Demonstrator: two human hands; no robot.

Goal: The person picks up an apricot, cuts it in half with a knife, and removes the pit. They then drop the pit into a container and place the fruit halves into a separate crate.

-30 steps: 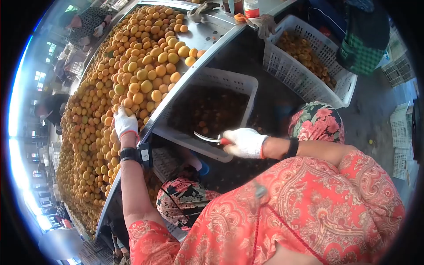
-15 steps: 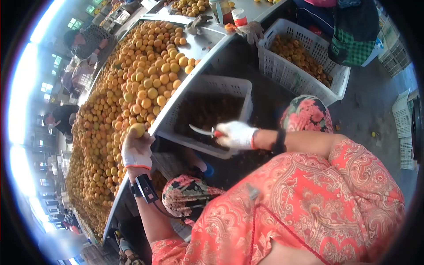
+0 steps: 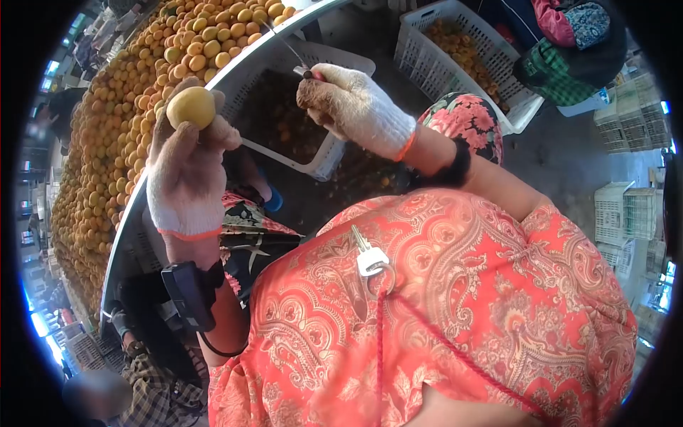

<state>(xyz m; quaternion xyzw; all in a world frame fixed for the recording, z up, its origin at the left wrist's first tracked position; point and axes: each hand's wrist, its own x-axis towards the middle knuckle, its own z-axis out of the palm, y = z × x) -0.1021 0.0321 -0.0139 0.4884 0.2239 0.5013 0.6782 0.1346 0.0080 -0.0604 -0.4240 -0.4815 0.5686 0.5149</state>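
Note:
A yellow apricot-like fruit [image 3: 191,107] sits in the gloved fingers of my left hand [image 3: 186,164], held up near the metal table edge. My right hand [image 3: 359,107], also in a white glove with stained fingers, is closed round the red handle of a curved knife [image 3: 287,47]. The blade points up and left, away from the held fruit. Behind my left hand a large heap of orange fruit [image 3: 107,153] covers the table. Between and beyond my hands, a white crate [image 3: 324,160] below the table edge holds dark pieces that I cannot make out clearly.
Another white crate [image 3: 416,60] with orange fruit pieces stands at the upper right, beside a person in green check cloth [image 3: 551,75]. Stacked crates [image 3: 626,213] are at the far right. A person in a checked garment [image 3: 153,384] is at the lower left.
Both hands have come up closer to the camera, the left one with the fruit raised off the heap. The knife blade now points more upward. The view has shifted, and keys show on the dress.

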